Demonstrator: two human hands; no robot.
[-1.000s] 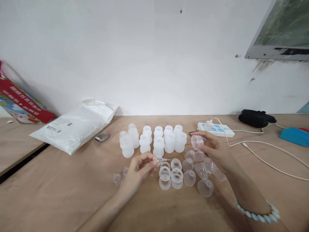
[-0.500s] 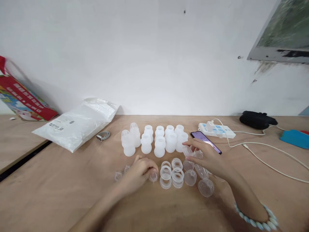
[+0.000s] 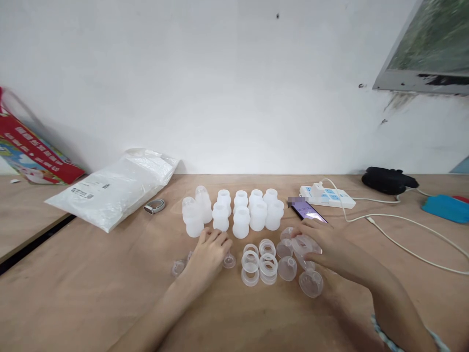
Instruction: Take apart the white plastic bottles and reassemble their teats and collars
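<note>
My left hand is curled palm-down over small clear bottle nipples, its fingertips hidden. One nipple lies just right of its fingers, and another nipple sits left of the wrist. My right hand grips a clear dome cap between thumb and fingers, above other dome caps. A dome cap and a tilted dome cap rest nearby. Between the hands are stacked white screw rings. Behind them stand several milky baby bottles; two at the left have clear domes on top.
A white plastic bag and a wristwatch lie to the left. A phone, a power strip and a loose white cable are at the right. Further right is a black pouch. The wall closes off the table's back.
My left hand has shifted slightly left and up, leaving the nipple its fingers were at. My right hand has moved right and down, with a dome cap in its fingers.
</note>
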